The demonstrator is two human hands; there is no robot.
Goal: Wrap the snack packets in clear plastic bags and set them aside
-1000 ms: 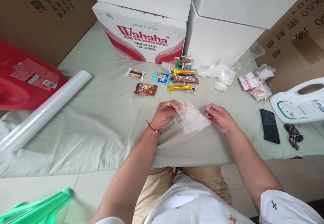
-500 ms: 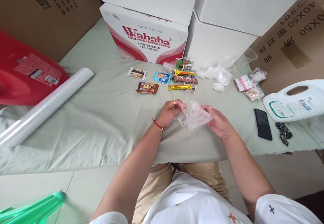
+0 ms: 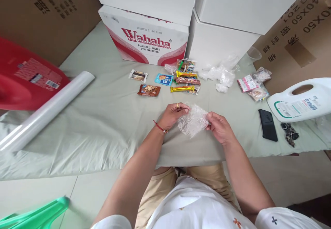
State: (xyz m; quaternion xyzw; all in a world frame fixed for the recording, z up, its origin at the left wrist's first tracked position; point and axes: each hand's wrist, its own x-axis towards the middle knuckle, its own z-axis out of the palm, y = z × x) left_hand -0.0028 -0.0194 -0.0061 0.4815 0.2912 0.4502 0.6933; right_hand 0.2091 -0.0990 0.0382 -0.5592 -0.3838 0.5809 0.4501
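Observation:
Between my two hands is a crinkled clear plastic bag (image 3: 192, 122), held up over the near part of the cloth-covered table. My left hand (image 3: 173, 116) pinches its left edge, with a ring and a red bracelet showing. The right edge is gripped between thumb and fingers of my right hand (image 3: 219, 127). Beyond the hands lie a brown cookie packet (image 3: 149, 90), a blue snack packet (image 3: 163, 79), a striped clear packet (image 3: 138, 75), and a pile with a yellow-wrapped bar (image 3: 182, 89) and a brown-wrapped bar (image 3: 188, 80). Crumpled clear plastic bags (image 3: 222, 75) sit right of the pile.
At the back stand a Wahaha carton (image 3: 147, 39) and white boxes (image 3: 224, 42). A plastic roll (image 3: 49, 110) and red jug (image 3: 28, 73) are left. On the right are pink packets (image 3: 248, 83), a phone (image 3: 268, 125), keys (image 3: 290, 134) and a white jug (image 3: 305, 101).
My right hand has turned and shifted its grip on the bag's right edge. The bag has moved slightly left and its shape has changed. My left hand keeps its pinch.

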